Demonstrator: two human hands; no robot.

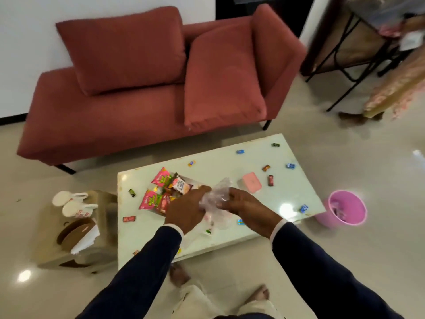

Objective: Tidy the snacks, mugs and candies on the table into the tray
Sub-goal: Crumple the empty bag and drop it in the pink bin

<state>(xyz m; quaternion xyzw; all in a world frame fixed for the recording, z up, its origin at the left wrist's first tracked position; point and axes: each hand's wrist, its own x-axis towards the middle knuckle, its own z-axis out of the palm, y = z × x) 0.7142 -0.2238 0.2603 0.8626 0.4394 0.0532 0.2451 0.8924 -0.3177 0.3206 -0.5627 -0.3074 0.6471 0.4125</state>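
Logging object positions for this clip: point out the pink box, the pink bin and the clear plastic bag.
pink box (250, 182), head view, middle of its lid.
pink bin (331, 223), head view, outer wall below the rim.
clear plastic bag (221, 189), head view, crumpled upper part between the hands.

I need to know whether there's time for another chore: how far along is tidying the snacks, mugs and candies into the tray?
Partly done. Several snack packets already sit piled in the tray. Both the left hand and the right hand grip a crumpled clear plastic bag above the table. Left: scattered wrapped candies, like the blue one, and two white mugs on the side stand.
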